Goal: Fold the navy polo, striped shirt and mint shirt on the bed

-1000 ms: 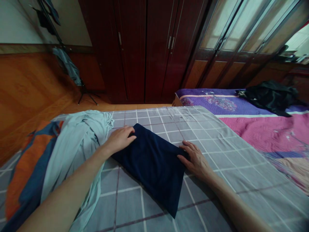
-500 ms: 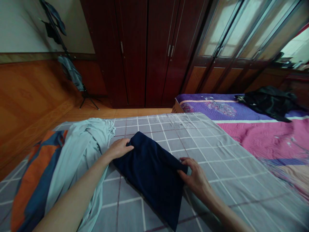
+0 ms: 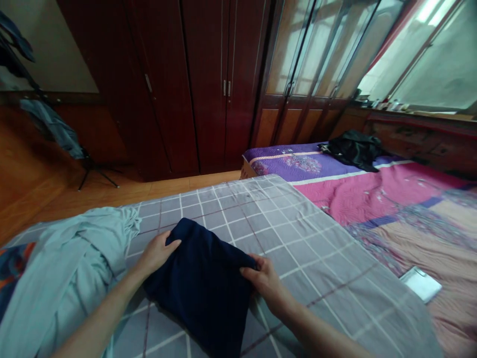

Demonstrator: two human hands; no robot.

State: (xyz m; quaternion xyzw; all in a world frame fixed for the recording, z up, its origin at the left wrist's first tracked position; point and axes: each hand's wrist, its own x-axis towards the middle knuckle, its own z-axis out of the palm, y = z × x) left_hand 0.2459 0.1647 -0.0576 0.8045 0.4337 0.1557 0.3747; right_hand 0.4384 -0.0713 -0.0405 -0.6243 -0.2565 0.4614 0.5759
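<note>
A dark navy piece of folded cloth, perhaps a garment, is held between my two hands over the grey checked bedsheet. My left hand pinches its upper left edge, thumb on top and fingers underneath. At its right corner, my right hand grips the fabric between thumb and fingers. The cloth's lower end runs out of the bottom of the view. Close to my left forearm lies a crumpled pale mint cloth, with an orange and blue cloth partly beneath it.
A second bed with a purple and pink quilt adjoins on the right. On it lie a black garment and a white flat object. Dark red wardrobes stand behind. A clothes stand is at the far left.
The view has turned to the right, bringing the window and the white flat object into sight. My right hand has closed more firmly on the navy cloth's corner, and the cloth looks slightly lifted.
</note>
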